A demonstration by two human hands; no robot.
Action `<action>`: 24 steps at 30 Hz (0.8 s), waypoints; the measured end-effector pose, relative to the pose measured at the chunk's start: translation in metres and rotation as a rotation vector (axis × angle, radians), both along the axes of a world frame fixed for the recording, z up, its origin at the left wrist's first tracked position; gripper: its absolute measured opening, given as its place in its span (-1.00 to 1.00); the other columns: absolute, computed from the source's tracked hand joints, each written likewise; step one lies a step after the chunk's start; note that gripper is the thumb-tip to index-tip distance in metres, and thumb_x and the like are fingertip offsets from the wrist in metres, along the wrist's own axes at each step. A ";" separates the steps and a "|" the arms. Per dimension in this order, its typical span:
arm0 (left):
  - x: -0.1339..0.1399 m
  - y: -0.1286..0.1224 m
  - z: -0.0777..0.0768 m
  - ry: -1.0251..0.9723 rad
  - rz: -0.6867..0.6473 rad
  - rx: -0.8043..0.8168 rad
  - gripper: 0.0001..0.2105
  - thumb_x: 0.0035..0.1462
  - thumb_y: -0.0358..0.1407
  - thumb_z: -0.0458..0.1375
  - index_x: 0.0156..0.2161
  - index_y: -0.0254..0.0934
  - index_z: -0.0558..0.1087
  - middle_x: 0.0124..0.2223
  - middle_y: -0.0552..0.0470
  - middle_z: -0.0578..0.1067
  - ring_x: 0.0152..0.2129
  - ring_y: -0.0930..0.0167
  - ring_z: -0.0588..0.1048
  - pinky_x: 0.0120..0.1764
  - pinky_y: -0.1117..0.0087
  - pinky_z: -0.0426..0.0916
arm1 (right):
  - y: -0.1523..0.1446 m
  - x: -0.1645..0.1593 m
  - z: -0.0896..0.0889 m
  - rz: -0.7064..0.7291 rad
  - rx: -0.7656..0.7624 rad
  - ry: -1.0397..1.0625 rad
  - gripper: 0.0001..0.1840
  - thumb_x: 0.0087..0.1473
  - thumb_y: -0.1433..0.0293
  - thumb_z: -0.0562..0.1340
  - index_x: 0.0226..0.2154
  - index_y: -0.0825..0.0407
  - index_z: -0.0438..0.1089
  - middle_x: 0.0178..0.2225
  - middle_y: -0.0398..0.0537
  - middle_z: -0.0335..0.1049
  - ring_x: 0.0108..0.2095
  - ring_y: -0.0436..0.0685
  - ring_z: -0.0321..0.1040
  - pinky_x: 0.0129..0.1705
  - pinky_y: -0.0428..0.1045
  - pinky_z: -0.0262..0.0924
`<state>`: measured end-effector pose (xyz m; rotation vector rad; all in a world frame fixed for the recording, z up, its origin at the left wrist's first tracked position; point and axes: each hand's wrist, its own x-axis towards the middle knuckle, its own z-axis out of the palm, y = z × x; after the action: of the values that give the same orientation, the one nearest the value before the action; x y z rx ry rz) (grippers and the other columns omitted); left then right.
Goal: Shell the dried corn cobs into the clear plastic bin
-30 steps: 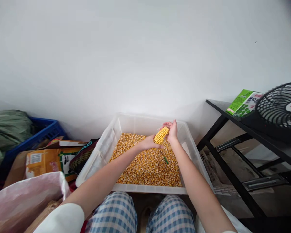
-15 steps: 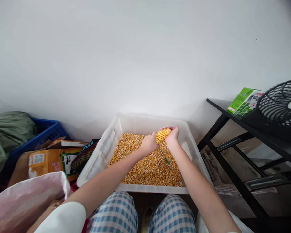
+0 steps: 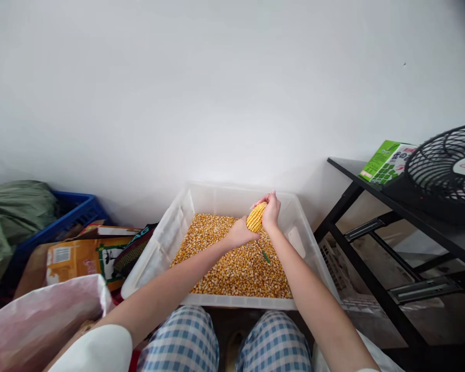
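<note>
Both my hands hold one yellow corn cob [image 3: 256,217] above a clear plastic bin [image 3: 240,301]. My left hand [image 3: 243,231] grips the cob's lower left end, its fingers partly hidden behind it. My right hand [image 3: 270,211] wraps round the upper right side, fingers curled over the far end. Rows of kernels show on the part between the hands. Beneath, loose corn kernels [image 3: 232,268] cover the bin's floor, with a small green strip [image 3: 265,257] lying on them.
Right of the bin stands a black table [image 3: 372,194] bearing a green-and-white box [image 3: 387,162] and a black fan [image 3: 449,165]. To the left are a blue crate [image 3: 75,212], an orange package [image 3: 73,258] and an open white sack [image 3: 50,305]. A white wall rises behind.
The cob has turned more upright and shifted slightly left between my hands. My right hand has moved a little left and up, and my left hand's grip has rolled.
</note>
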<state>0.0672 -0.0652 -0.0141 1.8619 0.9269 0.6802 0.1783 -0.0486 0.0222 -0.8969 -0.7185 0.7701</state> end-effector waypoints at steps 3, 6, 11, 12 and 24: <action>-0.004 0.001 0.004 -0.060 -0.123 -0.188 -0.63 -0.26 -0.29 0.20 -0.25 -0.30 0.30 -0.41 0.10 0.37 -0.55 0.50 0.35 -0.59 0.54 0.24 | 0.003 0.007 -0.002 0.099 -0.043 0.022 -0.52 0.05 0.11 -0.07 -0.68 0.05 0.19 -0.79 -0.16 0.22 -0.75 -0.01 0.20 -0.67 -0.12 0.09; -0.008 0.006 0.007 -0.085 -0.175 -0.310 -0.61 -0.24 -0.26 0.21 -0.22 -0.28 0.30 -0.38 0.09 0.38 -0.52 0.49 0.36 -0.60 0.54 0.26 | 0.006 0.019 -0.001 0.280 -0.141 0.072 -0.44 0.05 0.03 -0.15 -0.62 0.08 0.25 -0.74 -0.10 0.29 -0.71 0.03 0.25 -0.64 -0.09 0.14; -0.005 0.019 -0.002 -0.039 0.022 -0.157 -0.50 -0.28 -0.20 0.24 -0.16 -0.34 0.27 -0.29 -0.01 0.42 -0.45 0.42 0.40 -0.52 0.46 0.32 | 0.008 0.019 0.000 0.358 -0.286 0.122 -0.46 0.03 0.02 -0.11 -0.52 0.08 0.31 -0.67 -0.11 0.35 -0.64 0.03 0.30 -0.61 -0.10 0.17; -0.004 0.020 -0.004 -0.027 0.076 -0.103 -0.46 -0.30 -0.20 0.26 -0.15 -0.36 0.26 -0.26 -0.04 0.42 -0.42 0.39 0.41 -0.48 0.45 0.33 | 0.008 0.015 -0.001 0.382 -0.295 0.155 -0.48 0.02 0.02 -0.10 -0.50 0.07 0.31 -0.67 -0.12 0.35 -0.64 0.03 0.30 -0.60 -0.09 0.17; 0.010 -0.003 -0.006 0.280 0.290 0.296 -0.60 -0.17 -0.33 0.17 -0.15 -0.30 0.21 -0.30 -0.05 0.46 -0.37 0.33 0.45 -0.37 0.41 0.25 | 0.013 0.003 -0.009 0.153 -0.383 0.468 -0.50 0.06 0.08 -0.26 -0.57 0.01 0.16 -0.71 -0.13 0.27 -0.68 0.07 0.29 -0.58 0.02 0.25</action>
<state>0.0772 -0.0679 -0.0204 2.1433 1.3574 0.7760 0.1812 -0.0353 0.0129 -0.9607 -0.2275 1.2303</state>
